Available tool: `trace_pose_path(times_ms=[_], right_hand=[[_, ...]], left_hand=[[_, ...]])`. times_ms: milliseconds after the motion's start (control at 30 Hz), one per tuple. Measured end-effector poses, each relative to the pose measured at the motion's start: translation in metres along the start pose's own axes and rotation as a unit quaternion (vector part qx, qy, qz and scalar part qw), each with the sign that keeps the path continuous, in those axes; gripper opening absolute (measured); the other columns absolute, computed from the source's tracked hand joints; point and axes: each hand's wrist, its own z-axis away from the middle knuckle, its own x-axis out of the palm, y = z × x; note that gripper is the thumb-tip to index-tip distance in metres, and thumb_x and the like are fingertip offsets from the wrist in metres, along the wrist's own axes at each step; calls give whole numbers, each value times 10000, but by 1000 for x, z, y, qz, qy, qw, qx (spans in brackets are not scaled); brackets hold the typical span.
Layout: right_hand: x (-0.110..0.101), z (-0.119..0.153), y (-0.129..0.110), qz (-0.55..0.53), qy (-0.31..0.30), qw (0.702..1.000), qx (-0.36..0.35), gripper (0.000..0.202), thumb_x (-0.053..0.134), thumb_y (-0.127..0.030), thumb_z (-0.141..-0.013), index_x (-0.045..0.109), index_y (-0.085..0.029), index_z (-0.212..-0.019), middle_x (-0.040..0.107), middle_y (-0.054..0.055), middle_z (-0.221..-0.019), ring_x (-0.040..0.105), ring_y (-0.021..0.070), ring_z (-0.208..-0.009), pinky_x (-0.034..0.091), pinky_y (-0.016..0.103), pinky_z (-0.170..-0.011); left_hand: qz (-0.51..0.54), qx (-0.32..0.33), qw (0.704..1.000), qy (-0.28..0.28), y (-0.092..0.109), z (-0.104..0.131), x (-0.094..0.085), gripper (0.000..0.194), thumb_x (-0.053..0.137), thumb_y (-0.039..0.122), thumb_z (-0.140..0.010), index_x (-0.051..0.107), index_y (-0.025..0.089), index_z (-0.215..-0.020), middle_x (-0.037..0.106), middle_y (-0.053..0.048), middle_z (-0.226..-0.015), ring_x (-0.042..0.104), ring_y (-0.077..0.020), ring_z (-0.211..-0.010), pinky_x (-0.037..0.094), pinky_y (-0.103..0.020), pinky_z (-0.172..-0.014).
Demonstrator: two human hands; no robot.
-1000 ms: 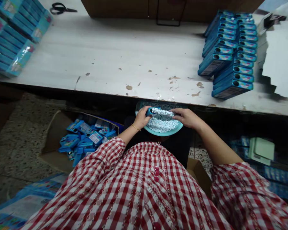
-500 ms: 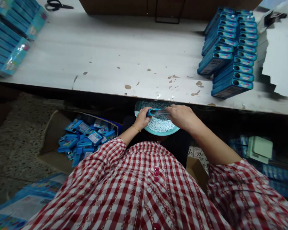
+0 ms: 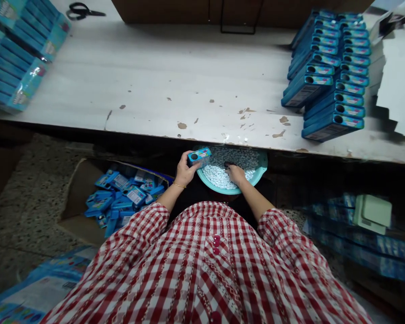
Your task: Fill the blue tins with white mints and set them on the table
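Note:
My left hand (image 3: pixel 185 171) grips a small blue box (image 3: pixel 200 155) with a dark round spot on its printed top face. The box is tilted above the left rim of a turquoise basin (image 3: pixel 219 191). Many small white pellets (image 3: pixel 219 176) fill the basin. Down among the pellets is my right hand (image 3: pixel 235 173), its fingers closed. Something small and dark shows at those fingertips, but I cannot make out what it is.
A worktable (image 3: pixel 155 103) with chipped white paint lies beyond the basin. Blue boxes stand in two rows (image 3: pixel 324 76) at its right, wrapped packs (image 3: pixel 20 67) and scissors (image 3: pixel 83 11) at its left. A carton (image 3: pixel 69 207) of blue boxes is on the floor at left.
My right hand has moved from beside the box down into the pellets, and the clear object near its fingers no longer shows. My left hand has shifted left, turning the box's top into view.

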Motion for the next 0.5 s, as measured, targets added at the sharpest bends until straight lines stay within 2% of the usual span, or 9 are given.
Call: trace_pose_path(times_ms=[100, 233, 400, 500], right_hand=[[3, -7, 2, -78, 5, 996, 46, 349, 492, -236, -880, 586, -117, -1194, 664, 135, -1103, 618, 204, -982, 464, 273, -815], [-8, 2, 13, -159, 13, 986, 45, 356, 507, -214, -848, 582, -134, -1187, 665, 95, -1098, 614, 170, -978, 465, 279, -850], [-50, 33, 24, -304, 60, 950, 31, 358, 536, -210, -788, 601, -160, -1137, 672, 69, -1023, 616, 194, -932, 472, 349, -851], [-85, 48, 24, -301, 71, 951, 3, 350, 555, -264, -792, 615, -166, -1123, 675, 63, -1012, 611, 202, -923, 471, 351, -849]], left_hand=[[-6, -2, 1000, 6, -2, -1, -2, 438, 651, 281, -669, 489, 191, -1066, 583, -27, -997, 572, -181, -922, 460, -318, -868], [-7, 2, 1000, 16, -4, -1, -5, 443, 651, 279, -666, 491, 183, -1069, 583, -32, -1007, 573, -183, -930, 459, -314, -870], [-2, 7, 1000, 14, -2, -2, 0, 434, 659, 264, -666, 506, 179, -1063, 592, -29, -984, 573, -181, -905, 459, -311, -856], [-26, 19, 999, -14, 2, -3, 11, 410, 644, 239, -684, 518, 185, -1070, 605, -32, -994, 576, -187, -909, 455, -321, -863]])
